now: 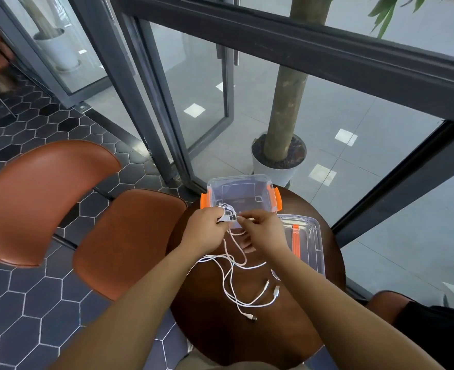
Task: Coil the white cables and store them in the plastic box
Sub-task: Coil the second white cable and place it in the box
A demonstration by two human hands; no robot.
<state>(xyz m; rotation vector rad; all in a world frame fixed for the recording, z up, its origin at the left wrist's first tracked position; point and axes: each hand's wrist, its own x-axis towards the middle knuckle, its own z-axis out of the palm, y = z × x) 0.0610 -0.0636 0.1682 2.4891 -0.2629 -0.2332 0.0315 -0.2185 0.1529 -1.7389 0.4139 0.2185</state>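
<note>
The left hand (205,228) grips a small coil (227,209) of white cable, with its fingers curled round it. A plug (231,217) sticks out of the fist toward the right hand (264,228). The right hand is just beside it and pinches the cable next to the plug with its thumb and fingertips. The two hands almost touch.

The box (269,189) stands open just past the hands, and the coil is held over its near edge. The lid (310,247) lies beside the right hand, on the outer side. Below the hands, more cables (249,267) hang down and lie loose and tangled on the table (220,335), nearer the person. A chair (124,236) stands on the left hand's side.
</note>
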